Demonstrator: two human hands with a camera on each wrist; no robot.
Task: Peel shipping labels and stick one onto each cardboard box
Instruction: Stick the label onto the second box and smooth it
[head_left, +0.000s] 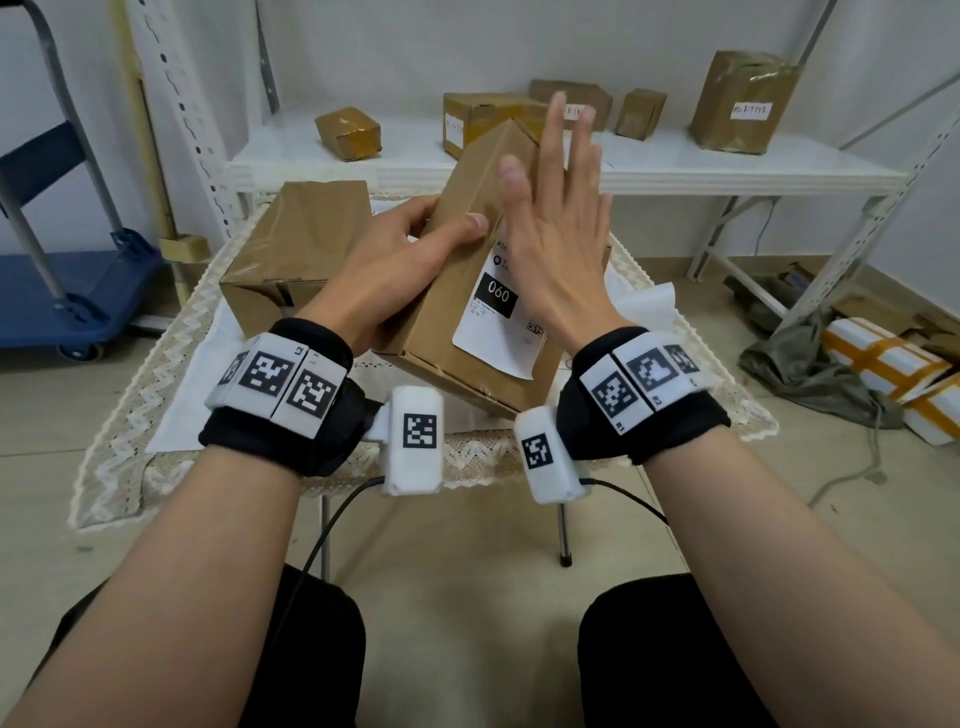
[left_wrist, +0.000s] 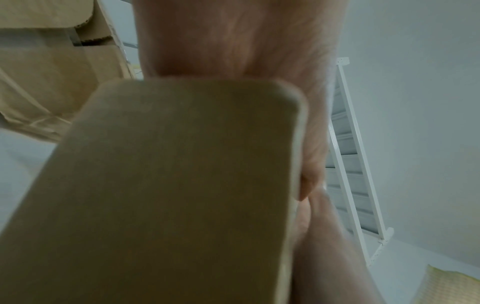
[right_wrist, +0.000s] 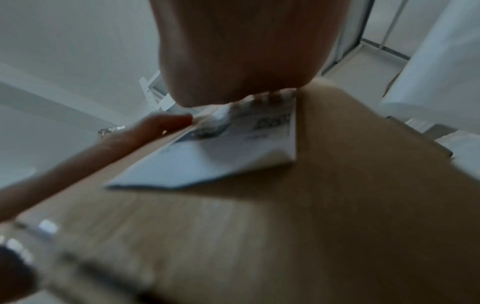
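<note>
A brown cardboard box (head_left: 447, 322) (left_wrist: 168, 195) (right_wrist: 285, 236) is tilted up above the small table. My left hand (head_left: 395, 260) grips its left side, thumb over the top face. A white shipping label (head_left: 493, 317) (right_wrist: 207, 164) marked 060 lies on the box's upper face. My right hand (head_left: 561, 228) is flat with straight fingers, its palm heel on the label's right part; the near corner of the label looks slightly lifted. In the right wrist view the palm (right_wrist: 233, 51) presses on the label's far end.
A second, tape-wrapped box (head_left: 291, 249) sits on the table (head_left: 171, 364) at the left. A white backing sheet (head_left: 649, 306) lies behind my right hand. Several boxes, some labelled, stand on the white shelf (head_left: 675, 166). A blue cart (head_left: 67, 291) is at the left.
</note>
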